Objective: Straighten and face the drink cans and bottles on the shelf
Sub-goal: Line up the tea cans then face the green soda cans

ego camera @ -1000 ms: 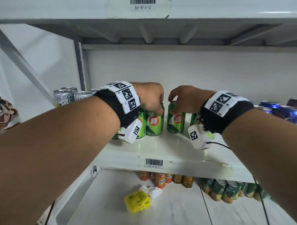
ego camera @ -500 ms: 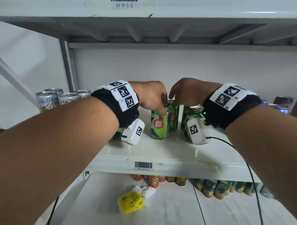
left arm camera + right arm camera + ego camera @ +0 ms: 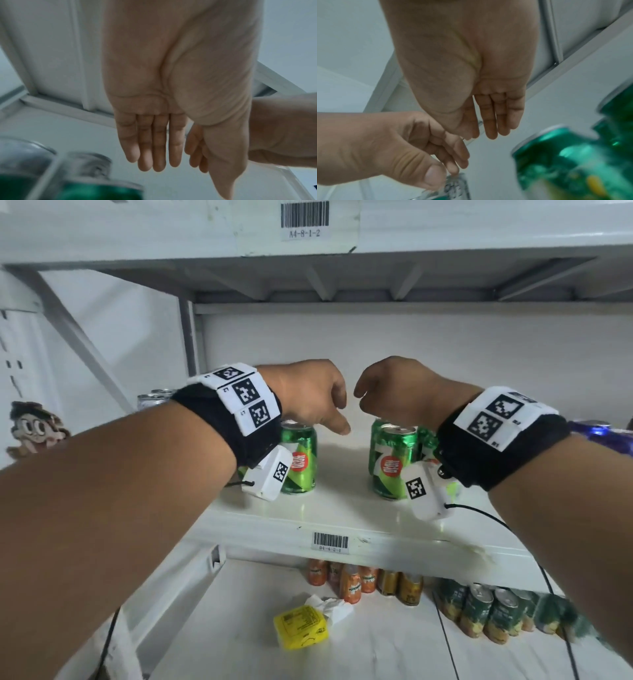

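From the head view, two green cans [image 3: 301, 458] [image 3: 390, 462] are seen upright and apart on the white shelf [image 3: 342, 508], both hands above them. In the wrist views, the left hand [image 3: 171, 108] and right hand [image 3: 471, 81] are shown relaxed, fingers straight, nothing grasped.

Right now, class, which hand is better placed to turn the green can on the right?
Probably the right hand: it hangs open just above that green can; the left hand is across the gap.

Glossy metal cans [image 3: 298, 457], matt shelf [image 3: 342, 508]
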`<state>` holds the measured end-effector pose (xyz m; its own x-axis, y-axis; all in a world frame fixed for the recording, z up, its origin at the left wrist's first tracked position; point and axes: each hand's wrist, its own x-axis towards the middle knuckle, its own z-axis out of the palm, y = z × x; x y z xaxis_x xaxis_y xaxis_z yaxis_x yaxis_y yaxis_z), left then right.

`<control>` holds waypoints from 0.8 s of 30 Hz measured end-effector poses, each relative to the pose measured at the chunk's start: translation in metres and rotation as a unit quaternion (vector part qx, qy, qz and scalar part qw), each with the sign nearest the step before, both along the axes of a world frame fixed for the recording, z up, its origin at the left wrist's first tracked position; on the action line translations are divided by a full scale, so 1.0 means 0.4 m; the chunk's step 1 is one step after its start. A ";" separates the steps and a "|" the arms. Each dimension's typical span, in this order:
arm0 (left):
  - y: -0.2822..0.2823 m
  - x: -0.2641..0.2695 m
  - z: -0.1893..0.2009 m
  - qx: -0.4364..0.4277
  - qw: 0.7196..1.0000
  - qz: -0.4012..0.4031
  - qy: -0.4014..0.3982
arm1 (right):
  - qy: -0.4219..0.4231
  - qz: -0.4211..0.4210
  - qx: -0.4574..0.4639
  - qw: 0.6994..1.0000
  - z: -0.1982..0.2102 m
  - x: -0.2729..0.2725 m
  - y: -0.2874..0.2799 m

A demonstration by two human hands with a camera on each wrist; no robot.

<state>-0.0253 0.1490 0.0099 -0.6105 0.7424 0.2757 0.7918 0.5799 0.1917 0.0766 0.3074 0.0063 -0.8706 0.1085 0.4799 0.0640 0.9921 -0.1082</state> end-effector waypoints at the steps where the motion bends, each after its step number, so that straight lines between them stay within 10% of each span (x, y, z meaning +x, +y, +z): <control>1: -0.037 -0.012 0.003 0.004 1.000 0.016 0.003 | 0.003 0.021 -0.013 1.000 -0.006 -0.015 -0.023; 8: -0.223 -0.101 -0.028 -0.019 0.997 0.069 0.013 | -0.054 0.100 0.009 0.993 -0.047 -0.097 -0.195; 24: -0.182 -0.166 -0.046 -0.032 0.995 -0.096 -0.026 | -0.120 -0.102 0.009 0.987 -0.020 -0.118 -0.175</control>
<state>-0.0919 0.0763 -0.0086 -0.4677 0.8618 0.1964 0.8792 0.4309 0.2033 0.0294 0.2374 -0.0015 -0.9207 0.2860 0.2655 0.2838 0.9577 -0.0475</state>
